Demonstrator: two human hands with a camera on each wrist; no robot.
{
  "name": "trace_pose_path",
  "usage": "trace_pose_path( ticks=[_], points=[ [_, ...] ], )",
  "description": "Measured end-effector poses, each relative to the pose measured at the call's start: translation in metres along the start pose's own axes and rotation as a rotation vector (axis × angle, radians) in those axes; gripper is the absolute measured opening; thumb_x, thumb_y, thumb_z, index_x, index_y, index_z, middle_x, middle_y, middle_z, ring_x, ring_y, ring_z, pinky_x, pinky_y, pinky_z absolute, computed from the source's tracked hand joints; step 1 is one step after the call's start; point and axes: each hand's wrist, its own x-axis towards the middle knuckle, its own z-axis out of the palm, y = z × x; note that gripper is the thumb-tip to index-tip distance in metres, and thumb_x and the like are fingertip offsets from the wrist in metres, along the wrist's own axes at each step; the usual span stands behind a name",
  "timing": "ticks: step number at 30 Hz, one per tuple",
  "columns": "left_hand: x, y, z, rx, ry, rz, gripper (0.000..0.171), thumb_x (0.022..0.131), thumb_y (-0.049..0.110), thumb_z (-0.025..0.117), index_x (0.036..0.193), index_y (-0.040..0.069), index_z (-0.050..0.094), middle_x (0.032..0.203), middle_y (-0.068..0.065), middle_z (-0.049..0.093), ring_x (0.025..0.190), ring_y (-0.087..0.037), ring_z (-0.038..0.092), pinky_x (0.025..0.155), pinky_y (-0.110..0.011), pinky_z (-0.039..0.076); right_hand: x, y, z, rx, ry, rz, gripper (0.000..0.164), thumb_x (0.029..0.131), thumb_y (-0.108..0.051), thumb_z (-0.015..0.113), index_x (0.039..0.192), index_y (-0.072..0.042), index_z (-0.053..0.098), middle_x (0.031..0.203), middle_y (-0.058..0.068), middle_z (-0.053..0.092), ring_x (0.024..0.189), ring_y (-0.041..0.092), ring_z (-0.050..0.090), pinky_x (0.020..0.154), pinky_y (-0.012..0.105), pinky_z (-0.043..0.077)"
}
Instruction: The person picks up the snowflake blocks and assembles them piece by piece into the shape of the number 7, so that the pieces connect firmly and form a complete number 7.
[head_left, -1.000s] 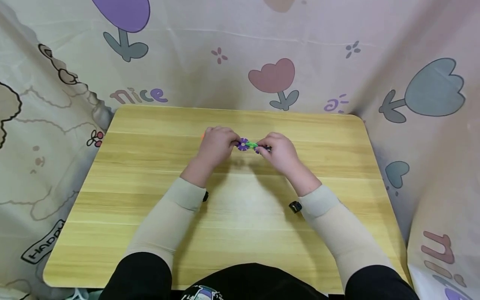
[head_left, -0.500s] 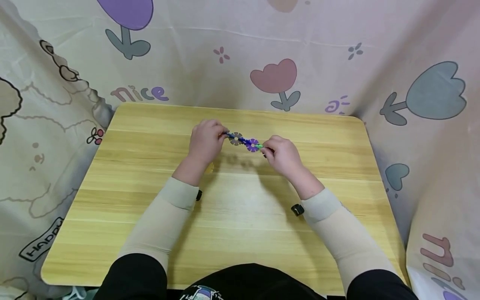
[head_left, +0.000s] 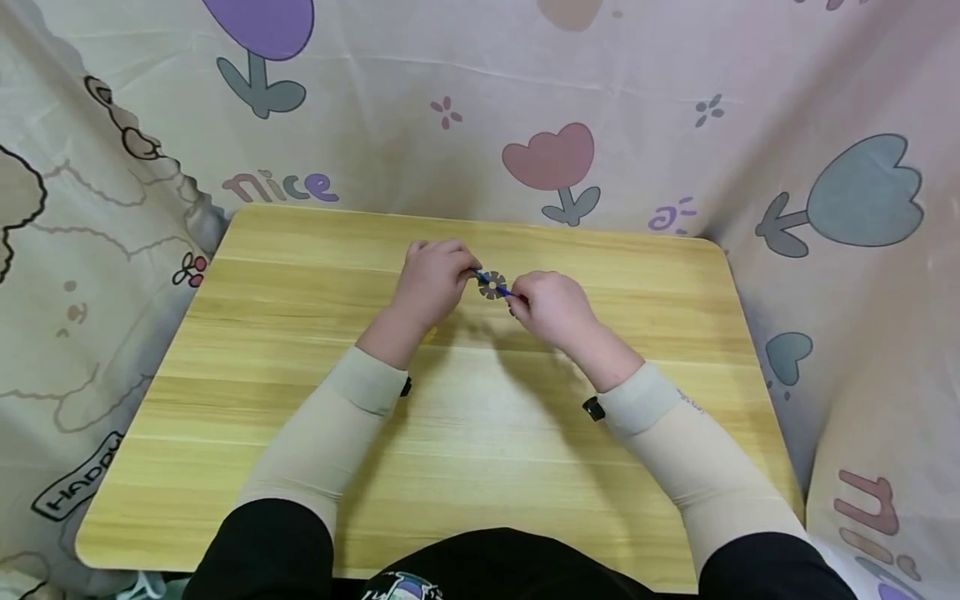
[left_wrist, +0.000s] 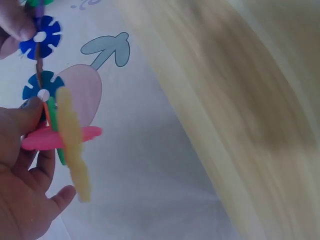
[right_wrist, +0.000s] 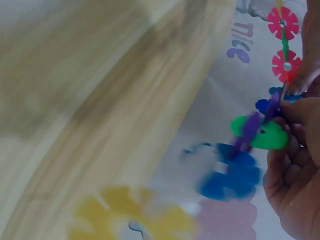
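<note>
Both hands hold a chain of notched plastic snowflake discs slotted together. My left hand (head_left: 435, 279) pinches it by a teal disc (left_wrist: 37, 87); a pink disc (left_wrist: 90, 132) and a yellow disc (left_wrist: 72, 150) hang past its fingers in the left wrist view. My right hand (head_left: 555, 308) pinches the chain near a blue disc (left_wrist: 50, 40). Between the hands a grey-looking disc (head_left: 492, 285) shows in the head view. In the right wrist view a green disc (right_wrist: 272, 136), another blue disc (right_wrist: 232, 177) and a blurred yellow disc (right_wrist: 125, 212) trail from the right hand.
The hands are over the far half of a light wooden table (head_left: 480, 467). A printed cloth (head_left: 390, 150) hangs behind it and along both sides. A small black device (head_left: 593, 408) sits at the right wrist.
The purple and green discs between the hands have passed behind the right hand, whose grip is now farther left along the chain. My left hand moved left, then back right.
</note>
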Motion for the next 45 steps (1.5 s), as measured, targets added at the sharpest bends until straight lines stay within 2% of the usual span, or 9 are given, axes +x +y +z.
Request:
trace_pose_path(
  ticks=[4, 8, 17, 22, 26, 30, 39, 42, 45],
  points=[
    [-0.006, 0.001, 0.005, -0.013, 0.1, -0.055, 0.019, 0.1, 0.022, 0.076, 0.115, 0.01, 0.079, 0.114, -0.006, 0.074, 0.109, -0.031, 0.069, 0.1, -0.055, 0.047, -0.004, 0.001, -0.001, 0.0, 0.044, -0.011, 0.021, 0.097, -0.015, 0.07, 0.076, -0.011, 0.069, 0.067, -0.001, 0.06, 0.058, 0.017, 0.053, 0.052, 0.037, 0.045],
    [-0.014, 0.0, 0.009, -0.036, 0.205, -0.082, 0.018, 0.098, 0.022, 0.08, 0.108, 0.007, 0.079, 0.107, -0.008, 0.074, 0.101, -0.031, 0.068, 0.089, -0.052, 0.05, -0.008, 0.002, 0.002, 0.006, 0.097, -0.012, 0.025, 0.097, -0.015, 0.069, 0.073, -0.011, 0.066, 0.066, -0.001, 0.059, 0.055, 0.016, 0.052, 0.05, 0.035, 0.043],
    [-0.026, -0.007, 0.018, -0.076, 0.306, -0.083, 0.009, 0.098, 0.013, 0.078, 0.096, 0.005, 0.081, 0.094, -0.008, 0.074, 0.089, -0.031, 0.068, 0.082, -0.053, 0.053, -0.014, 0.005, 0.008, 0.056, 0.214, 0.021, 0.022, 0.092, -0.009, 0.067, 0.07, -0.007, 0.065, 0.063, 0.003, 0.062, 0.051, 0.016, 0.05, 0.047, 0.033, 0.043],
    [-0.026, -0.01, 0.021, -0.069, 0.283, -0.093, 0.01, 0.099, 0.015, 0.078, 0.098, 0.006, 0.082, 0.094, -0.008, 0.075, 0.089, -0.03, 0.068, 0.08, -0.051, 0.052, -0.018, 0.005, 0.009, 0.111, 0.174, 0.119, 0.021, 0.094, -0.011, 0.068, 0.075, -0.004, 0.067, 0.064, 0.004, 0.065, 0.05, 0.017, 0.053, 0.048, 0.033, 0.046],
    [-0.02, -0.009, 0.022, -0.059, 0.265, -0.09, 0.013, 0.101, 0.018, 0.076, 0.101, 0.007, 0.083, 0.098, -0.008, 0.076, 0.092, -0.03, 0.069, 0.082, -0.05, 0.051, -0.02, 0.004, 0.009, 0.17, 0.114, 0.212, 0.02, 0.097, -0.011, 0.067, 0.078, -0.003, 0.067, 0.066, 0.005, 0.066, 0.049, 0.016, 0.055, 0.047, 0.032, 0.046],
    [-0.013, -0.005, 0.021, -0.067, 0.263, -0.088, 0.014, 0.102, 0.019, 0.075, 0.102, 0.007, 0.083, 0.098, -0.008, 0.075, 0.09, -0.03, 0.069, 0.082, -0.049, 0.051, -0.022, 0.003, 0.01, 0.209, 0.062, 0.263, 0.02, 0.097, -0.01, 0.066, 0.078, -0.006, 0.065, 0.064, 0.003, 0.064, 0.047, 0.015, 0.052, 0.047, 0.031, 0.045],
    [0.0, 0.006, 0.018, -0.104, 0.28, -0.077, 0.012, 0.101, 0.017, 0.076, 0.1, 0.008, 0.083, 0.097, -0.007, 0.074, 0.088, -0.028, 0.068, 0.084, -0.05, 0.052, -0.028, 0.001, 0.005, 0.202, -0.015, 0.306, 0.037, 0.097, -0.014, 0.062, 0.062, -0.015, 0.049, 0.052, -0.003, 0.046, 0.043, 0.011, 0.039, 0.044, 0.028, 0.033],
    [0.003, 0.008, 0.02, -0.102, 0.245, -0.09, 0.013, 0.101, 0.018, 0.075, 0.1, 0.008, 0.083, 0.098, -0.007, 0.074, 0.09, -0.028, 0.068, 0.087, -0.051, 0.052, -0.031, -0.001, 0.004, 0.194, -0.035, 0.301, 0.041, 0.097, -0.015, 0.061, 0.059, -0.017, 0.044, 0.051, -0.004, 0.041, 0.043, 0.01, 0.033, 0.043, 0.027, 0.028],
    [0.005, 0.008, 0.024, -0.08, 0.178, -0.12, 0.015, 0.102, 0.022, 0.074, 0.102, 0.01, 0.083, 0.1, -0.006, 0.074, 0.091, -0.028, 0.068, 0.089, -0.05, 0.052, -0.033, -0.003, 0.005, 0.203, -0.06, 0.31, 0.044, 0.097, -0.016, 0.06, 0.056, -0.017, 0.042, 0.05, -0.005, 0.039, 0.043, 0.009, 0.031, 0.042, 0.026, 0.026]
  ],
)
